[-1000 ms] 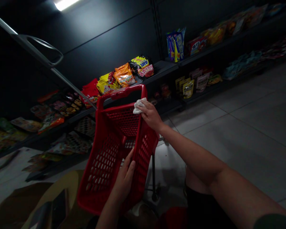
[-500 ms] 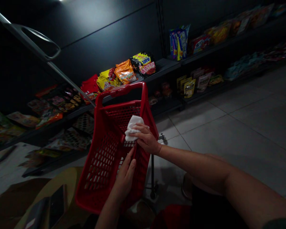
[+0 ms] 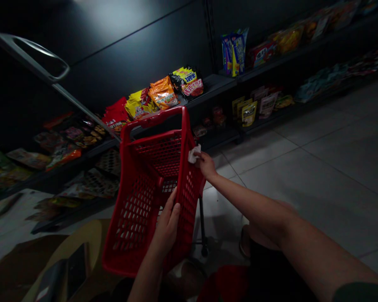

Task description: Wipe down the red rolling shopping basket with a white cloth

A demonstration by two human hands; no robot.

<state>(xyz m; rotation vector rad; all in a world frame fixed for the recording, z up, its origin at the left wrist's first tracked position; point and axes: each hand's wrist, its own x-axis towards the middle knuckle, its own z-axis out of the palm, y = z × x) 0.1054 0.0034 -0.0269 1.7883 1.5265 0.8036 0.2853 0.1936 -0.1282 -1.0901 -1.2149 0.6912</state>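
A red plastic shopping cart (image 3: 145, 235) with slotted walls stands in front of me, tilted in view. My left hand (image 3: 166, 224) grips the rim of its right wall, fingers over the inside and thumb toward the outer face. Crumpled in my right hand (image 3: 207, 166) is a white wiping cloth (image 3: 194, 154), pressed to the outer face of that same wall near the handle end. Part of the cloth is hidden behind the fingers.
Dark shelves (image 3: 220, 82) with snack packets (image 3: 164, 92) run behind the cart. A metal pole (image 3: 82, 107) slants in at upper left. Two dark phone-like devices (image 3: 77, 268) lie on a round yellowish stool (image 3: 96, 239) at lower left. Grey tiled floor (image 3: 280, 167) extends right.
My right hand has moved with the cloth from the inside of the cart's right wall over the rim to its outer face. My left hand stays on the rim.
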